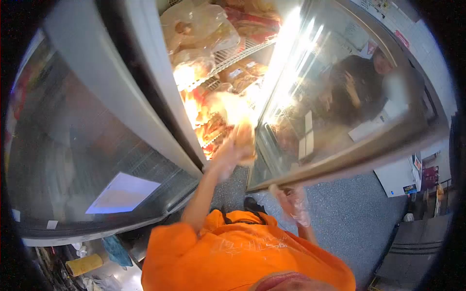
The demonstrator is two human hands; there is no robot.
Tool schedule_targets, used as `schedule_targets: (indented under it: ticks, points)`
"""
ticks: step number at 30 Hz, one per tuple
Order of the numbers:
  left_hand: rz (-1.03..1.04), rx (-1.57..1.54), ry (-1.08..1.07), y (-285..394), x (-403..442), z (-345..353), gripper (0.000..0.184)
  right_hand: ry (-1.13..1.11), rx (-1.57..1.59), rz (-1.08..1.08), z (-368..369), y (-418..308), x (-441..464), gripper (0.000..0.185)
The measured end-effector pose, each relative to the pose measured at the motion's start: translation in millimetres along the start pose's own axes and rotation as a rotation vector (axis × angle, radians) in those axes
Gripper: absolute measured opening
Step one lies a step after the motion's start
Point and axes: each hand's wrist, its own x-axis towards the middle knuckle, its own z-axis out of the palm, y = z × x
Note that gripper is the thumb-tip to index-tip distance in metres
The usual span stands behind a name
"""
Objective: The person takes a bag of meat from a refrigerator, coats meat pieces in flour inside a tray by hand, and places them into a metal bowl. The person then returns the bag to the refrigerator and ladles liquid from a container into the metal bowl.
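My left hand (225,159), in a clear plastic glove and smeared by motion, reaches into the lit opening of a glass-door cooler. A tan bagged item (245,140) is at its fingers and seems gripped; glare and blur hide its kind. Beside the edge of the open glass door (310,172) is my right hand (291,202), also gloved. Its fingers are curled, with the thumb side at the door frame. Inside, a wire shelf (242,54) bears large clear plastic bags (199,29) of food, and brown packages (242,72) lie below it.
A second glass door (92,140) with a white sheet (124,193) on it stands at left. Through or in the open door's glass, a person in dark clothing (357,87) is visible. Speckled grey floor (340,218) extends to the right. A yellow roll-shaped object (84,265) lies at lower left.
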Motion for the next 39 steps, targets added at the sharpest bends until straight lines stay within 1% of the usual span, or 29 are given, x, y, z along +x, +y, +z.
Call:
schedule_targets:
  ticks: [1, 2, 3, 4, 5, 7, 9, 11, 12, 13, 14, 17, 18, 21, 22, 24, 25, 26, 27, 30, 33, 34, 37, 38, 39]
  points:
    - [0.055, 0.007, -0.023, 7.0, 39.3, 1.5, 0.072, 0.039, -0.091, -0.005, -9.1, 1.8, 1.9, 0.038]
    - [0.095, 0.009, -0.024, 17.1, 76.8, 1.5, 0.066, 0.077, -0.182, -0.012, -14.9, -14.2, 5.3, 0.037]
    - [0.144, 0.03, 0.012, 31.2, 115.6, 2.7, 0.061, 0.113, -0.275, -0.021, -23.2, -21.7, 11.2, 0.036]
    - [0.191, 0.054, 0.066, 45.7, 155.0, 0.3, 0.055, 0.136, -0.003, -0.047, -25.6, 15.7, 13.0, 0.043]
    - [0.224, 0.089, 0.13, 58.7, 186.6, -2.5, 0.05, 0.154, -0.002, 0.016, -37.5, 43.8, 0.1, 0.047]
    - [0.301, 0.165, 0.296, 81.2, 244.6, -12.9, 0.039, 0.185, -0.011, 0.114, -51.4, 32.6, 1.9, 0.056]
    - [0.409, 0.295, 0.462, 82.8, 259.9, -17.5, 0.029, 0.15, -0.218, 0.058, -62.8, 25.8, 1.8, 0.056]
    - [0.561, 0.446, 0.541, 66.3, 240.2, -10.3, 0.019, 0.115, -0.375, -0.01, -66.4, 19.7, 3.2, 0.054]
    - [0.625, 0.518, 0.532, 52.9, 219.9, -5.7, 0.016, 0.073, -0.408, -0.016, -67.8, 15.3, 8.6, 0.053]
    - [0.627, 0.59, 0.487, 35.6, 192.2, 0.0, 0.013, 0.021, -0.432, -0.015, -68.2, 10.4, 12.7, 0.051]
    - [0.57, 0.667, 0.437, 17.1, 160.1, 0.9, 0.013, -0.065, -0.45, 0.005, -68.5, 3.9, 20.0, 0.05]
    - [0.255, 0.912, 0.321, -32.5, 35.2, -4.6, 0.041, -0.388, -0.567, 0.02, -49.3, -22.1, 53.8, 0.047]
    - [0.047, 0.655, 0.409, -23.8, -14.3, 11.1, 0.045, -0.518, -0.627, 0.018, -36.5, -30.5, 63.0, 0.046]
    - [-0.169, 0.262, 0.634, -91.8, -109.3, -19.8, 0.055, -0.923, -0.816, -0.02, 22.6, -54.7, 84.4, 0.045]
    - [-0.087, 0.137, 0.731, -119.4, -143.0, -23.9, 0.06, -1.059, -0.881, -0.041, 48.4, -59.3, 84.0, 0.045]
    - [0.13, -0.068, 0.899, -148.6, -204.3, -26.8, 0.074, -1.313, -1.012, -0.112, 106.4, -74.4, 72.6, 0.045]
    - [0.361, -0.278, 1.009, -149.5, -228.0, -20.8, 0.082, -1.43, -1.087, -0.146, 137.3, -81.9, 62.7, 0.046]
    - [0.61, -0.466, 1.096, -146.9, -244.1, -16.4, 0.091, -1.45, -0.84, -0.391, 164.5, -48.6, 47.7, 0.045]
    - [0.871, -0.641, 1.155, -141.0, -264.4, -9.1, 0.102, -1.451, -0.57, -0.595, 186.4, -33.3, 27.8, 0.044]
    - [1.209, -0.482, 1.384, -114.8, -342.1, 16.2, 0.12, -1.876, -0.638, -0.241, 259.6, -83.5, -69.9, 0.039]
    - [1.494, -0.414, 1.583, -117.4, -419.5, 40.2, 0.118, -2.278, -0.342, -0.252, 298.0, -53.9, -143.2, 0.034]
    - [1.549, -0.329, 1.712, -122.0, -450.7, 52.4, 0.118, -2.346, -0.285, -0.044, 302.2, -57.6, -173.6, 0.029]
    - [1.652, -0.083, 2.134, -149.2, -514.7, 78.1, 0.112, -2.579, -0.487, -0.224, 327.9, -81.3, -243.4, 0.031]
    - [1.72, -0.114, 2.234, -154.5, -535.1, 85.7, 0.108, -2.615, -0.564, -0.252, 336.9, -82.5, -265.6, 0.03]
    - [1.778, -0.149, 2.321, -159.7, -550.9, 93.6, 0.104, -2.65, -0.448, -0.51, 343.6, -89.3, -283.5, 0.028]
